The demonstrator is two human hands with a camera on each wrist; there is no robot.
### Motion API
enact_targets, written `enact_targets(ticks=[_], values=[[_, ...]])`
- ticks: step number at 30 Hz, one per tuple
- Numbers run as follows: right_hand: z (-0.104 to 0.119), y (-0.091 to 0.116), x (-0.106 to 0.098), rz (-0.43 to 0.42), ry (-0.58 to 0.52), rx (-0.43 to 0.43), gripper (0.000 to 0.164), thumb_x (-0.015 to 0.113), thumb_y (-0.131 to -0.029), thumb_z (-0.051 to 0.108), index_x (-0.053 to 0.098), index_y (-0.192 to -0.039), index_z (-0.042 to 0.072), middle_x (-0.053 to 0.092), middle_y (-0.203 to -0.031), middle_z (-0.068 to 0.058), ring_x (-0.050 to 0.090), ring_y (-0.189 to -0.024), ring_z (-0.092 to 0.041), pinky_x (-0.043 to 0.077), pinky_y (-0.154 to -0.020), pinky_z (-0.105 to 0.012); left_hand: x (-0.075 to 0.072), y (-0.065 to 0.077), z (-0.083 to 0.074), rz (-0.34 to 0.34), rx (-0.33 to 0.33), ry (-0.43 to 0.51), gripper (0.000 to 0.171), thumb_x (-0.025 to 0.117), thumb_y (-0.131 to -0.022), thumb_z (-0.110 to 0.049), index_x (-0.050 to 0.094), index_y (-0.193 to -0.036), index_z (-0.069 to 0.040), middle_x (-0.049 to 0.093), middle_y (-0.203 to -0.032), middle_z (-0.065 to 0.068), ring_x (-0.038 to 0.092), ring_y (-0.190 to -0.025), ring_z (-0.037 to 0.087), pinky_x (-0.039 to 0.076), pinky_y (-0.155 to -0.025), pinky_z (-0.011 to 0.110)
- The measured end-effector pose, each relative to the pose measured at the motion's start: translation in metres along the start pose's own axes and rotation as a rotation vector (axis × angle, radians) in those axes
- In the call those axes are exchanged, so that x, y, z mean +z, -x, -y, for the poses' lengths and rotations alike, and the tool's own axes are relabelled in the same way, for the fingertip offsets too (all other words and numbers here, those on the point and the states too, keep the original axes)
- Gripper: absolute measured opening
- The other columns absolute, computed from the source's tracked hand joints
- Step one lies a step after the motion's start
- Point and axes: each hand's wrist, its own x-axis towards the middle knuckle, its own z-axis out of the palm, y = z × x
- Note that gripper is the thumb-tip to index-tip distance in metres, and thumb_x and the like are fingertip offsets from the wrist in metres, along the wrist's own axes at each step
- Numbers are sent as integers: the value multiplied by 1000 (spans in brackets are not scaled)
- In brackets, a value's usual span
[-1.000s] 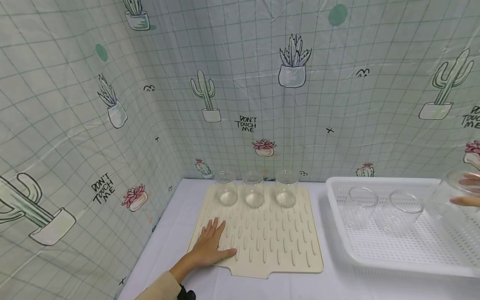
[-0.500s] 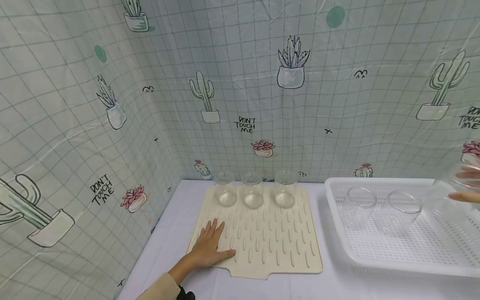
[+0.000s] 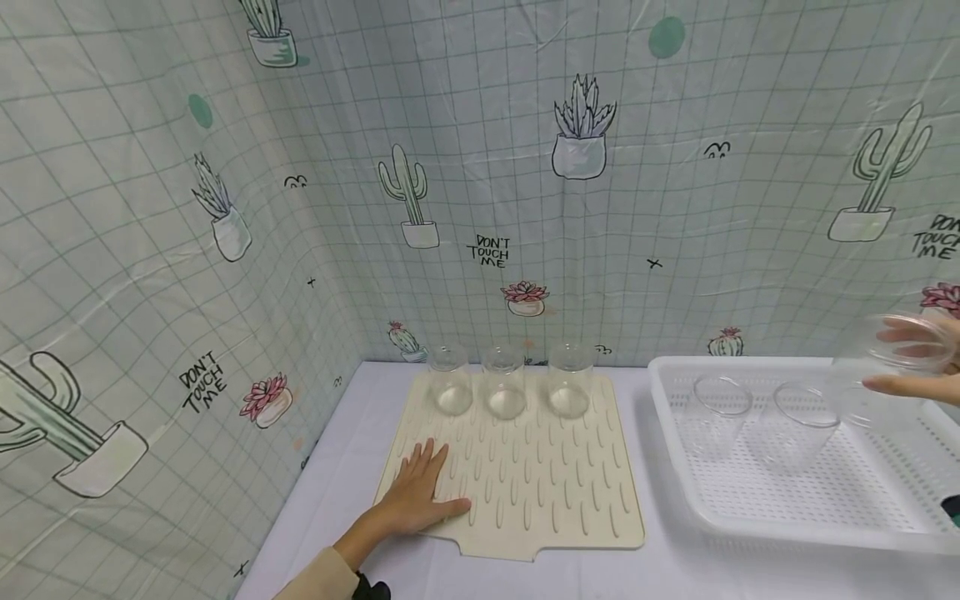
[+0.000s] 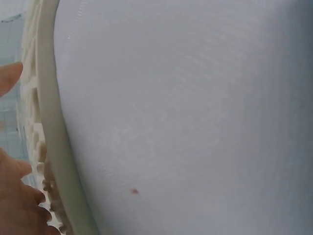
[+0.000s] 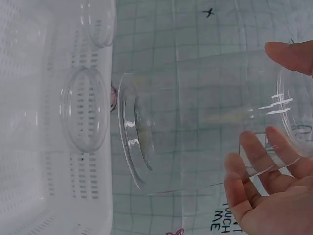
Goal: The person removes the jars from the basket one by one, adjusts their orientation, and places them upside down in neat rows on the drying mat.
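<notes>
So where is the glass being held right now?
In the head view, the held glass is at the far right, in the right hand over the white basket, just right of the two glasses inside.

Perhaps a staged booth, printed sheets (image 3: 480, 183), tablecloth (image 3: 585, 575)

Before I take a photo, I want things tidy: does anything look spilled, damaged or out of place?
Yes: in the left wrist view, a tiny brown speck shows on the plain white tablecloth, odd because it's dark against pale cloth. Stain or crumb, I can't tell.
</notes>
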Motion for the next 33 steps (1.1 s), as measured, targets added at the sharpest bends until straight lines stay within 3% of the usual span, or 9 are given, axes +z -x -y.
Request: enact_targets(ticks=[3,4,6,8,11,19,23,26,33], values=[[9,1,2,-30,-3,-36,85,83,-66,10,39,-138,22,52,-105,9,44,-85,4,43,-73,-21,-1,-1,0,-15,5,11,93,54,-83,-59,18,-146,-1,5,-150,23,-1,-136,41,3,-106,58],[14,2,2,-19,-14,-43,85,83,-67,10,38,-139,14,51,-108,7,44,-87,2,41,-77,-22,-2,-1,0,-23,10,13,93,54,-83,-58,18,-146,-1,5,-150,24,-1,-136,42,3,-106,58],[27,4,2,21,-40,-47,86,81,-70,12,33,-141,2,50,-116,-8,45,-94,-9,38,-87,-44,-3,-2,0,-35,19,0,93,52,-83,-60,16,-146,-2,5,-150,23,-1,-136,42,3,-106,58],[36,5,3,24,-54,-52,85,81,-70,14,34,-140,0,45,-110,15,34,-88,9,35,-92,-48,-7,-2,-2,-54,33,7,93,53,-83,-60,16,-146,-2,5,-150,25,0,-136,43,4,-106,58],[53,8,3,59,-115,-52,84,79,-72,13,33,-140,-1,40,-107,25,34,-90,7,23,-86,-70,-14,-2,-7,-72,46,8,92,52,-84,-60,16,-146,-2,5,-150,24,0,-136,43,5,-106,58],[82,15,10,134,-202,-35,82,77,-75,15,32,-143,18,35,-107,29,31,-106,-8,14,-93,-69,-38,-3,-29,-95,21,89,91,52,-83,-61,11,-148,-11,-1,-152,14,-4,-137,37,5,-105,61],[96,14,13,150,-215,-57,77,79,-72,14,40,-138,19,44,-111,22,34,-100,4,24,-98,-42,-48,-3,-38,-127,25,154,91,53,-82,-61,7,-149,-20,-3,-153,5,-6,-138,31,7,-102,65],[106,14,15,163,-205,-68,74,81,-70,15,45,-135,20,48,-114,15,39,-96,1,30,-76,-21,-54,-4,-46,-149,37,196,90,54,-82,-61,5,-148,-25,-4,-153,-1,-7,-139,25,9,-102,64],[129,13,24,177,-181,-87,71,83,-67,20,50,-129,19,50,-110,4,42,-93,-2,33,-67,-18,-63,-10,-63,-162,62,263,87,52,-79,-67,3,-146,-37,-4,-151,-13,-4,-138,13,12,-105,59]])
